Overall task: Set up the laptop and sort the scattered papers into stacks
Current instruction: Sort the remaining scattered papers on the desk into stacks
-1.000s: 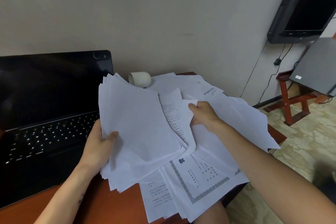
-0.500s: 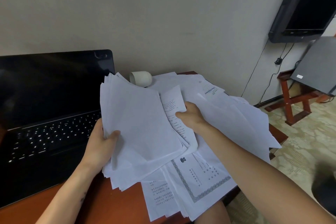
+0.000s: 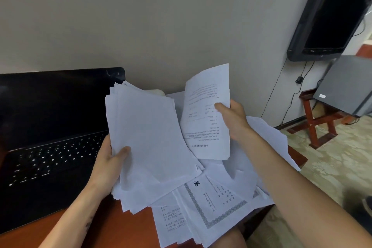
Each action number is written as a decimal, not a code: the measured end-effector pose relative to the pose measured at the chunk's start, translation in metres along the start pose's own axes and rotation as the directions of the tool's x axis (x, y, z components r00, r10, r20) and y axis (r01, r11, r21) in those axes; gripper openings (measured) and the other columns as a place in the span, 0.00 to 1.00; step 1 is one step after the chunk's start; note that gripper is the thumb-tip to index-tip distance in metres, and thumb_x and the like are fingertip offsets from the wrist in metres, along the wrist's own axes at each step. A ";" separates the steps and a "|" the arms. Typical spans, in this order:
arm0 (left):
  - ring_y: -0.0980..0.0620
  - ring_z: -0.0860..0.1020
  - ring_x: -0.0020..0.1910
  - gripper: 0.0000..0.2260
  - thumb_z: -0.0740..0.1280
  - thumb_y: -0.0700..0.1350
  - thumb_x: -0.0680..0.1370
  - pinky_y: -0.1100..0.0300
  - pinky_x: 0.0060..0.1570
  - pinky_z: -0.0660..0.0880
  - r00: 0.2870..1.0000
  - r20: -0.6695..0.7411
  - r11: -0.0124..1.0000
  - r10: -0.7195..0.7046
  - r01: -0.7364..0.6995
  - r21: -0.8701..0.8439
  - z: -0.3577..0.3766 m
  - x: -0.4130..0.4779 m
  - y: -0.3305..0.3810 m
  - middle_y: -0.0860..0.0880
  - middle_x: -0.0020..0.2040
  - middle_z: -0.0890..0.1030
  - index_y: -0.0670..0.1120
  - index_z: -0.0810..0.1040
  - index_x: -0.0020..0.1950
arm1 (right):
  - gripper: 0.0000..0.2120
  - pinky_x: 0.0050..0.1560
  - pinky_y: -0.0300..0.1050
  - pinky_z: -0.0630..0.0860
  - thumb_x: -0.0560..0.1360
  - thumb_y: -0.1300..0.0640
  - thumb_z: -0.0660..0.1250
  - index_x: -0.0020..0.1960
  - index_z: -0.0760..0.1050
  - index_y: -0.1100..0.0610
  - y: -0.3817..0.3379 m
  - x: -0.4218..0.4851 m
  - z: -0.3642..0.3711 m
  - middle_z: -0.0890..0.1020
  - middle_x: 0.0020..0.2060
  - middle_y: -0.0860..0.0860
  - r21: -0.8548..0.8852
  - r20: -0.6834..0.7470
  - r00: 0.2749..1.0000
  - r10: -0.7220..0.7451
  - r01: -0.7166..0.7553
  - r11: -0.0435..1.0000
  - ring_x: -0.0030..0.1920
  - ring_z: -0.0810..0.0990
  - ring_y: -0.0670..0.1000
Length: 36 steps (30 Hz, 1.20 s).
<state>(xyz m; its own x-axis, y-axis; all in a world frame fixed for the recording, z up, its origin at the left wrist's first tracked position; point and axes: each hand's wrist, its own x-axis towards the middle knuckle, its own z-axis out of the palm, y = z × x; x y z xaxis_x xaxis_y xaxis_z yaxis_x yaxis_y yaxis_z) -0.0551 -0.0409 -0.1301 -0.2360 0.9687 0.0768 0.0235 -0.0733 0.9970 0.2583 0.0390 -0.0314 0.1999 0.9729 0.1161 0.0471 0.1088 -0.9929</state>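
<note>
A black laptop (image 3: pixel 46 127) stands open at the left of the wooden table (image 3: pixel 124 227), its screen dark and its keys lit. My left hand (image 3: pixel 109 165) grips a thick stack of white papers (image 3: pixel 149 143) by its left edge, thumb on top, raised above the table. My right hand (image 3: pixel 231 119) pinches a single printed sheet (image 3: pixel 207 115) and holds it upright beside the stack. Below them lie scattered papers (image 3: pixel 217 203), one with a patterned border, spilling over the table's front and right edges.
A dark monitor (image 3: pixel 330 16) hangs on the wall at the upper right, cables trailing down. Below it a grey panel (image 3: pixel 346 84) rests on a red wooden stand (image 3: pixel 314 119). Patterned floor lies to the right. The wall runs close behind the table.
My right hand has pulled one printed sheet out of the loose pile and lifted it up and to the right. The left hand's stack rose slightly and hides the paper roll behind it.
</note>
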 end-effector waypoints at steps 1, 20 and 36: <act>0.48 0.82 0.61 0.21 0.66 0.38 0.83 0.41 0.61 0.79 1.000 0.003 1.000 0.000 0.000 -0.014 0.001 -0.001 0.001 0.54 0.63 0.82 0.59 0.73 0.71 | 0.09 0.39 0.40 0.82 0.78 0.66 0.64 0.54 0.82 0.59 -0.011 -0.002 -0.003 0.86 0.44 0.48 -0.011 -0.015 0.999 -0.038 0.038 0.999 0.43 0.85 0.48; 0.43 0.83 0.63 0.17 0.66 0.41 0.84 0.37 0.64 0.78 0.991 0.123 0.976 -0.059 0.083 -0.201 0.011 -0.005 -0.004 0.49 0.65 0.83 0.56 0.75 0.71 | 0.11 0.66 0.48 0.76 0.82 0.54 0.66 0.63 0.77 0.55 0.037 -0.057 0.115 0.82 0.60 0.53 -0.004 0.533 0.837 0.119 -0.138 0.990 0.59 0.83 0.53; 0.47 0.87 0.53 0.15 0.68 0.42 0.83 0.44 0.53 0.84 0.993 0.080 0.988 -0.091 0.100 -0.119 0.011 -0.004 -0.007 0.51 0.59 0.85 0.56 0.75 0.68 | 0.13 0.68 0.53 0.74 0.80 0.62 0.65 0.63 0.77 0.55 0.069 -0.020 0.076 0.79 0.61 0.52 -0.255 0.183 0.983 -0.016 0.063 0.965 0.61 0.78 0.48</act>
<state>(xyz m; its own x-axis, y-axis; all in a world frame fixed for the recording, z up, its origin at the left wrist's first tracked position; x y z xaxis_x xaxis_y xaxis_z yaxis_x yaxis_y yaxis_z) -0.0436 -0.0415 -0.1376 -0.1588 0.9872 -0.0149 -0.1157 -0.0037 0.9933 0.1836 0.0428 -0.1038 0.0165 0.9920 0.1251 0.3074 0.1141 -0.9447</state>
